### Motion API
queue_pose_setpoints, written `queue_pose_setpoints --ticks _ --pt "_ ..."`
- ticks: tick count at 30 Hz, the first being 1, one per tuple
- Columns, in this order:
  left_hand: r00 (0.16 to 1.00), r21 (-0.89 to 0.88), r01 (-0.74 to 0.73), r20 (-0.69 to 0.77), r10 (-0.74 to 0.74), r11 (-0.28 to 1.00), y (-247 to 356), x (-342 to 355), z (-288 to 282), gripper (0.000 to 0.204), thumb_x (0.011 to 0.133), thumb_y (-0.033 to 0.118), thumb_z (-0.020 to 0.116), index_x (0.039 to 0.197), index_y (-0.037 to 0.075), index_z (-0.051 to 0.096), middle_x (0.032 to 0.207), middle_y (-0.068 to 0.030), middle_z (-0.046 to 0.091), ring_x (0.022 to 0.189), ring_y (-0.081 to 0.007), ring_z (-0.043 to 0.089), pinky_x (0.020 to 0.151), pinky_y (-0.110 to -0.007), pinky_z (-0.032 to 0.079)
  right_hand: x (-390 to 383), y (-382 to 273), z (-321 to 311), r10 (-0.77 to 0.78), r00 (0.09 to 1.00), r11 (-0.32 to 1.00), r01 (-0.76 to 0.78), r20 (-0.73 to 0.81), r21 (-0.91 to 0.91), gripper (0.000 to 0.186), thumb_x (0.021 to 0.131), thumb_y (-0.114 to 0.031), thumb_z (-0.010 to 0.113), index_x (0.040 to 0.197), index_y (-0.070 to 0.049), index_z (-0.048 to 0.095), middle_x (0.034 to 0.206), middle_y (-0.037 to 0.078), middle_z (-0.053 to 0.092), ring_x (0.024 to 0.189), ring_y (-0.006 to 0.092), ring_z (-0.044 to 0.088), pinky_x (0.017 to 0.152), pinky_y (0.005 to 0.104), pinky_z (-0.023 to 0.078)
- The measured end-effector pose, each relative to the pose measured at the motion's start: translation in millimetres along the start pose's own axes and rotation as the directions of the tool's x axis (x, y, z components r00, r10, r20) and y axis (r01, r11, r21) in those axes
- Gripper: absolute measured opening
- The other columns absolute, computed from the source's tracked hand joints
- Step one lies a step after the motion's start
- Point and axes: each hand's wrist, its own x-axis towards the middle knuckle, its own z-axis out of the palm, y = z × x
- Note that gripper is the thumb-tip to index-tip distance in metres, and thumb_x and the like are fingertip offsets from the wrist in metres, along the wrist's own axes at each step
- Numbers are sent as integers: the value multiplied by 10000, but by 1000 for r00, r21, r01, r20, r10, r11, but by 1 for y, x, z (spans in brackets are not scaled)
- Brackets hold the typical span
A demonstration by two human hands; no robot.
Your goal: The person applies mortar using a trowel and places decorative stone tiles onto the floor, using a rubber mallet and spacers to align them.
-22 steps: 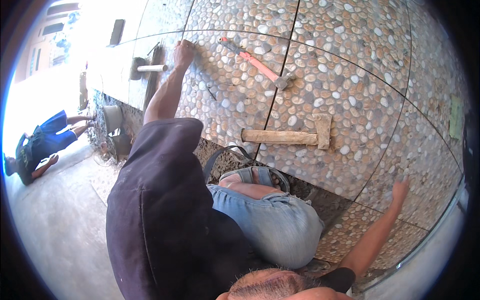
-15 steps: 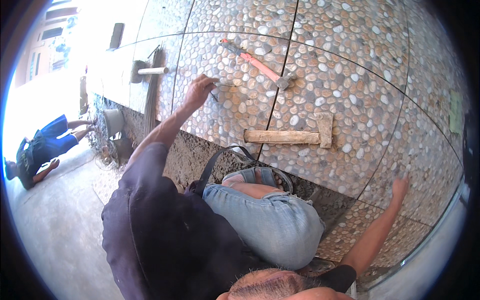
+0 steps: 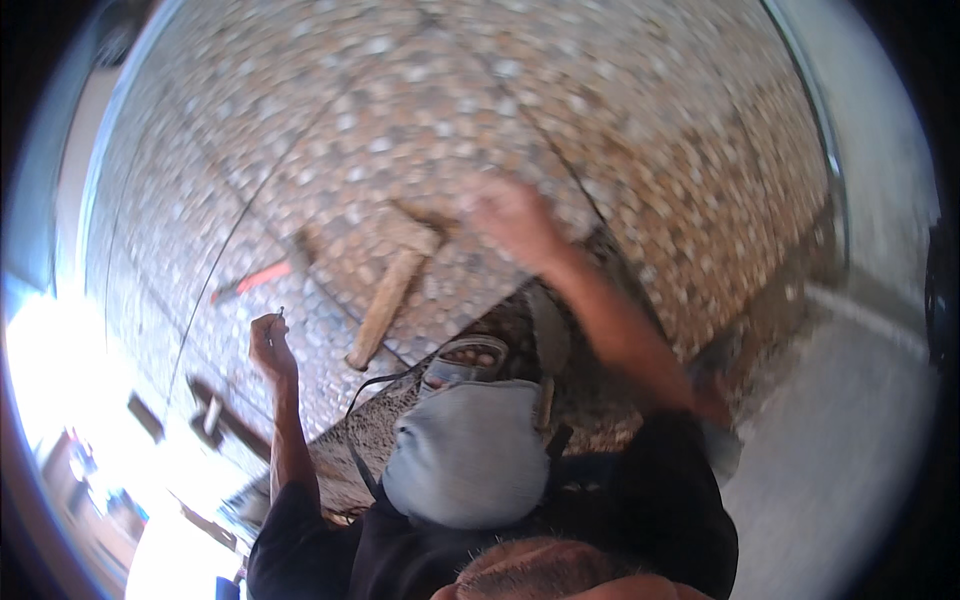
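Observation:
My left hand [image 3: 270, 345] is raised over the pebbled tiles [image 3: 400, 140] at the left. Its fingers are pinched on a thin dark piece [image 3: 282, 312], too small to name. My right hand [image 3: 512, 215] is above the tiles near the middle, so smeared by motion that its fingers cannot be read. Between the hands lies a wooden-handled tool [image 3: 388, 305] with a broad, dusty, axe-like head. Farther left, near my left hand, rests a hammer [image 3: 262, 277] with an orange-red handle, blurred.
A mallet [image 3: 210, 415] with a pale handle lies at the left beside a dark strip. My sandalled foot [image 3: 465, 358] is in the rough dirt strip along the tile edge. Grey concrete [image 3: 810, 430] lies to the right, with a pale wall at the upper right.
The view has swung to the right, so the tools now appear turned and farther left. My right hand has moved from low over the right-hand tiles toward the axe-like tool. My left hand remains pinched.

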Motion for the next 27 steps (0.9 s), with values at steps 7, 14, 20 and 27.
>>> queue_pose_setpoints --ticks 7,14,20,27 --pt "828 -520 3 480 290 854 231 22 150 121 915 73 603 992 -20 607 854 -60 629 793 -119 583 718 -248 473 -12 -36 22 199 924 875 -17 -327 485 264 908 -190 662 1053 31 670 911 140 675 819 195 660 730 301 533" --pt "572 -630 -342 450 686 698 374 53 332 107 940 140 632 971 41 659 911 -38 681 847 -131 618 803 -269 483 -69 52 -209 79 437 991 65 -896 118 228 892 -210 634 962 6 655 814 78 677 737 126 645 665 281 515" --pt "618 -477 -588 257 744 653 347 119 379 162 962 150 597 1068 34 636 1276 -135 619 1146 -226 583 952 -360 459 -211 129 -456 -50 99 789 -607 -994 -100 286 848 -222 650 991 22 693 894 182 705 807 298 681 738 440 523" --pt "619 -539 -568 218 755 622 308 127 389 121 967 103 580 1049 22 617 1300 -191 586 1174 -261 564 987 -361 446 -307 184 -529 -129 175 613 -759 -976 -218 273 841 -241 670 1066 -97 724 988 194 707 907 380 669 830 444 513"
